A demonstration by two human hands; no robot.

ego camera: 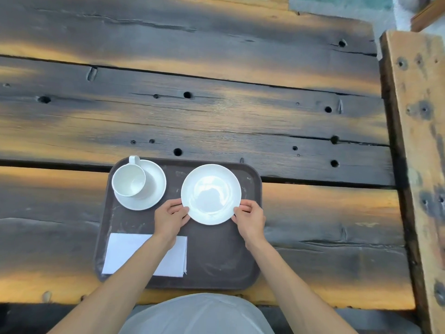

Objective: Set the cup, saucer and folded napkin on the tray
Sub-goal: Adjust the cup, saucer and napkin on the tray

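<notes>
Closest to me on the brown tray is the folded napkin, lying flat in the near-left corner with my left forearm crossing over part of it. A bit further in, both my hands are on the empty saucer: my left hand pinches its near-left rim, thumb on top and fingers curled at the edge, and my right hand does the same on the near-right rim. That saucer sits over the tray's far-right part; can't honestly tell if it's resting on it or just above. Back in the far-left corner the cup stands upright on a second saucer, handle pointing away from me. Past the tray it's just the weathered plank table, full of holes and cracks.
</notes>
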